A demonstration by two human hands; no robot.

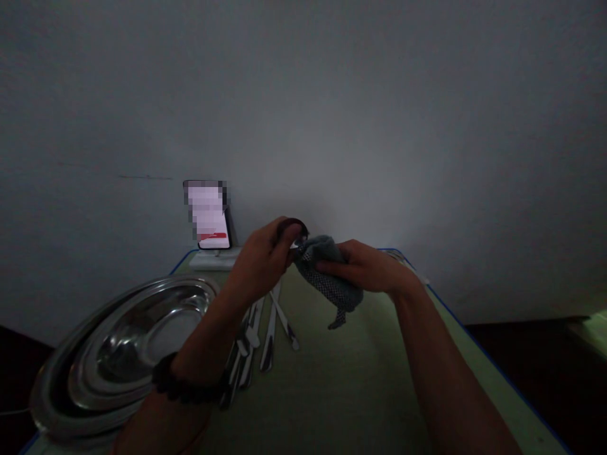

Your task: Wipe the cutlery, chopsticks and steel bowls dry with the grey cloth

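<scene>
Left hand (262, 260) grips a shiny metal piece (298, 242); right hand (368, 263) clutches cloth (327, 284) against it; apparently wiping; next calls for steady hold.

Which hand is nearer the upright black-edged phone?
Left. The left hand is below and right of the phone; the right hand is farther right, holding grey patterned cloth.

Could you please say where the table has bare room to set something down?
Bare green tabletop shows between the long silver utensils and the right forearm, nearer the wearer than the grey checked cloth. A narrower strip lies between that forearm and the blue edge. Nested shiny steel basins crowd the left.
</scene>
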